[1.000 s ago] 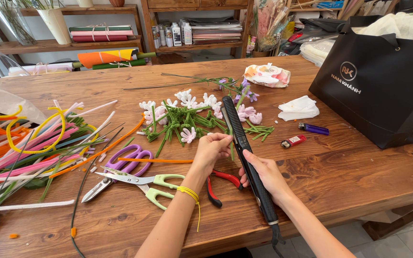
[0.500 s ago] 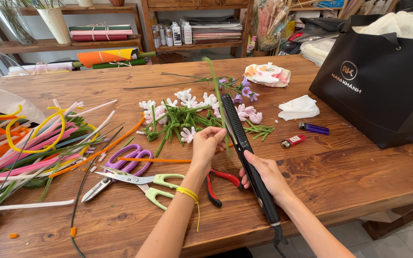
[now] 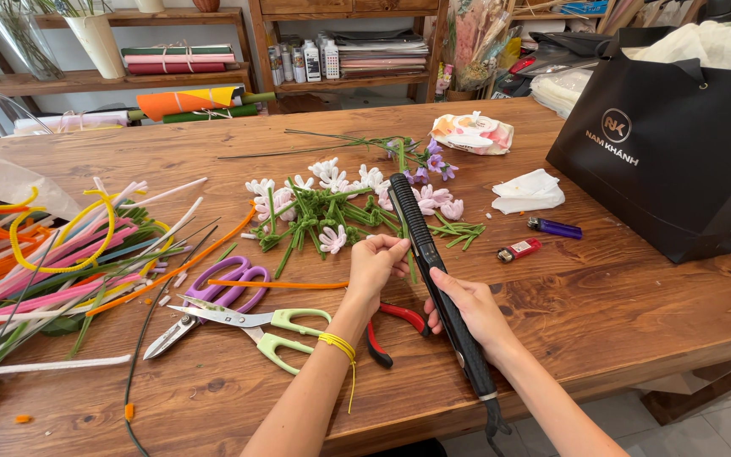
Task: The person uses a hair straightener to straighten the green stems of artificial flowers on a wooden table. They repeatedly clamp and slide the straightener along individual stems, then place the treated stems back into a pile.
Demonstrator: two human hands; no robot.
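**Long black hair-straightening iron held over a craft table**

A long, slim black flat iron [image 3: 433, 271] is gripped near its handle end by the right hand [image 3: 467, 309], whose fingers are wrapped round the body; the tool lies slanted across the middle of the brown wooden table [image 3: 619, 322], its tip pointing toward 11 o'clock. At 9 o'clock of the iron the left hand [image 3: 374, 262] is seen with its fingertips pinched together against the iron's edge; a thin green stem appears to be nipped there, but this cannot be told for certain.

Beyond the tip, at 12 o'clock, a heap of white, pink and purple pipe-cleaner flowers with green stems [image 3: 332, 211] is spread out. At 8 o'clock of the left hand, pale green-handled scissors [image 3: 247, 326] and purple-handled scissors [image 3: 226, 283] are laid, and red-handled pliers [image 3: 395, 326] are partly hidden under the wrist.

A large black paper bag [image 3: 670, 161] is stood at 2 o'clock, filled to the top with something pale and soft. A white vase [image 3: 95, 38] with green stems in it is seen on the wooden shelf [image 3: 61, 82] at 10 o'clock. A loose mass of coloured pipe cleaners [image 3: 44, 254] is piled at the table's 9 o'clock edge.
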